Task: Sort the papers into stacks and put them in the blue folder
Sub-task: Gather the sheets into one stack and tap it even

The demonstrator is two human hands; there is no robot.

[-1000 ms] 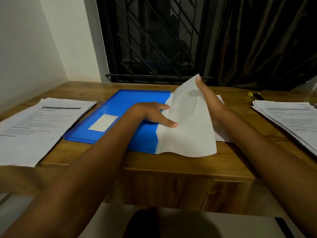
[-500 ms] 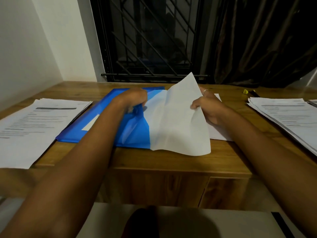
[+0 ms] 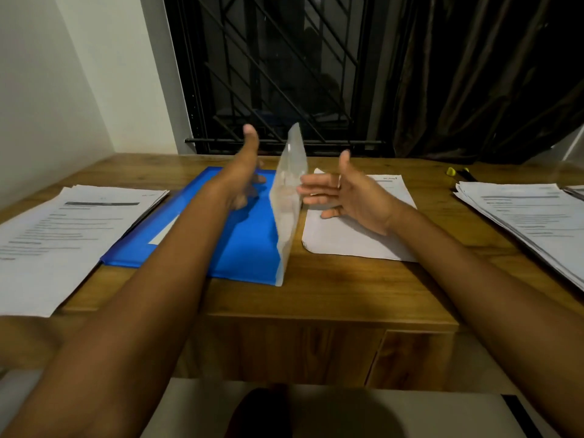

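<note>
The blue folder (image 3: pixel 249 251) lies flat in the middle of the wooden desk (image 3: pixel 331 292). At its right edge a pale translucent flap (image 3: pixel 289 200) stands nearly upright, seen edge-on and blurred. My left hand (image 3: pixel 245 175) hovers over the folder just left of the flap, thumb up, fingers spread and blurred. My right hand (image 3: pixel 347 197) is on the flap's other side, its straight fingers reaching to the flap. Neither hand grips anything. A printed paper stack (image 3: pixel 63 232) lies at the left, a thin stack (image 3: pixel 357 241) right of the folder, and a third stack (image 3: pixel 531 222) at the far right.
A small yellow and black object (image 3: pixel 452 171) lies at the back right of the desk. A barred window (image 3: pixel 278 74) and a dark curtain (image 3: pixel 474 74) stand behind the desk, with a white wall at the left. The desk's front edge runs below the folder.
Both hands have let go of the pale flap and opened. The flap has swung from lying spread toward me to standing nearly upright. My left hand lifted off the folder.
</note>
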